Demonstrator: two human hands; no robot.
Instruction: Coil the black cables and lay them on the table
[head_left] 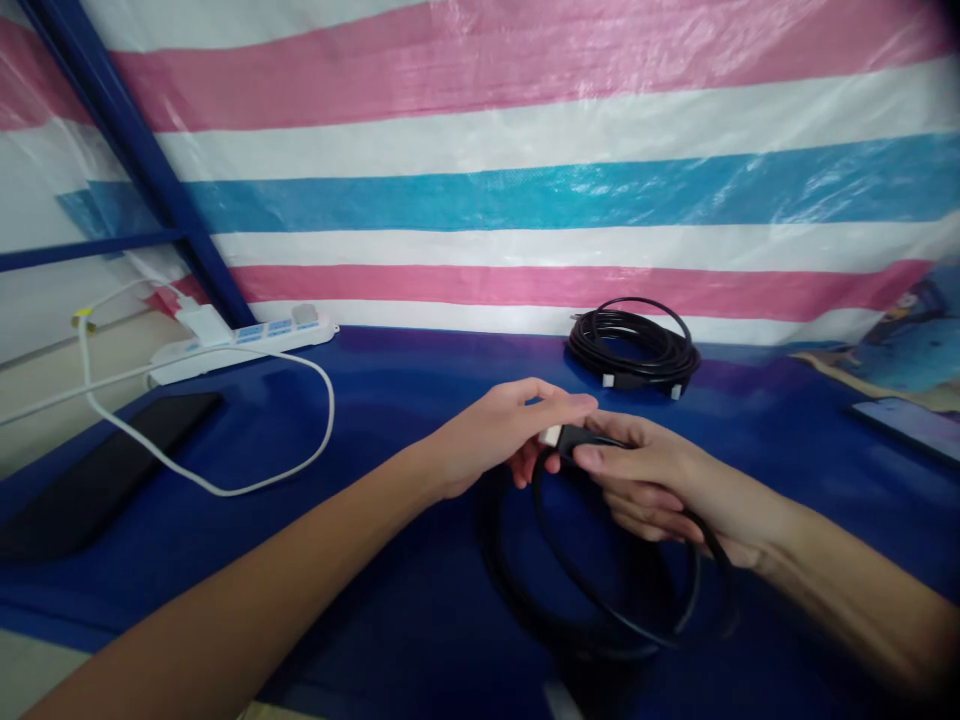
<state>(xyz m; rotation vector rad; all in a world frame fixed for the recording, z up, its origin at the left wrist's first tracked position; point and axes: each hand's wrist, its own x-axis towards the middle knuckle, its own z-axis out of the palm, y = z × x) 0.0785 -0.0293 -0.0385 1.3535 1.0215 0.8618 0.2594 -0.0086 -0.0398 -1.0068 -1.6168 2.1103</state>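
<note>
A black cable [592,590] hangs in loose loops over the blue table [360,400]. My right hand [660,480] is closed round the cable just behind its plug [559,436]. My left hand [502,440] pinches the plug's light metal tip from the left, so both hands meet at the plug above the middle of the table. The loops drop below my right wrist and blur toward the bottom edge.
A second black cable, coiled [634,350], lies at the back by the striped tarp wall. A white power strip [240,340] with a white cord [225,480] sits at the back left. A dark flat phone-like slab [105,470] lies at left; a phone [911,425] at right.
</note>
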